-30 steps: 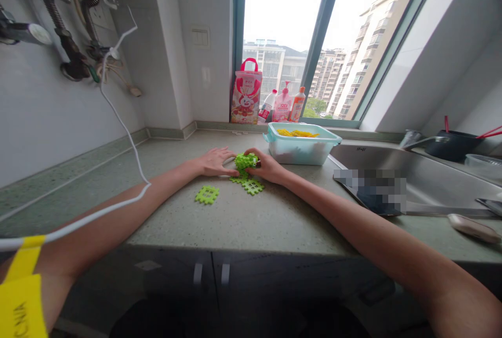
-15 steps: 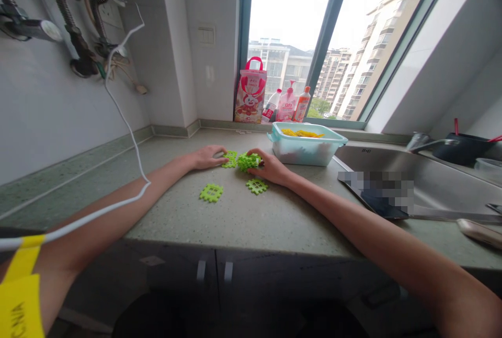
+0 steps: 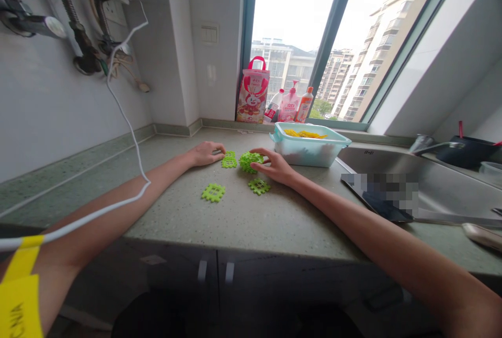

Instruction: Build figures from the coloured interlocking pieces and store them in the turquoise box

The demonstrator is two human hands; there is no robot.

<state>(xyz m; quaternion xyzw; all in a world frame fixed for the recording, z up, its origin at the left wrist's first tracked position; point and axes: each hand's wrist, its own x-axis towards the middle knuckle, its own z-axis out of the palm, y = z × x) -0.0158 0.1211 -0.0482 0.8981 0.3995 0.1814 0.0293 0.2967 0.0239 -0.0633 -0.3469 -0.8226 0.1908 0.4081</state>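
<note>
Flat lime-green plastic interlocking pieces with notched edges and square window-like openings lie on the grey-green counter (image 3: 176, 217). My left hand (image 3: 207, 153) rests at the left, fingers curved and apart, its fingertips beside a green lattice piece (image 3: 229, 159). My right hand (image 3: 277, 167) is spread around a clump of green pieces (image 3: 247, 161), thumb in front and fingers over the back; the clump sits on the counter. Nearer me lie two more flat pieces, a left notched piece (image 3: 213, 192) and a right notched piece (image 3: 259, 186).
Behind my right hand stands a pale blue bin (image 3: 309, 152) with yellow pieces inside. A steel sink (image 3: 439, 191) is at the right, a dark flat object (image 3: 384, 202) at its edge. Bottles (image 3: 289, 105) and a pink bag (image 3: 254, 96) line the sill. A white cable (image 3: 127, 123) crosses my left arm.
My left fingertips have drawn slightly back from the lattice piece. My right hand's fingers have loosened around the green clump, which stays in place. The view has shifted slightly.
</note>
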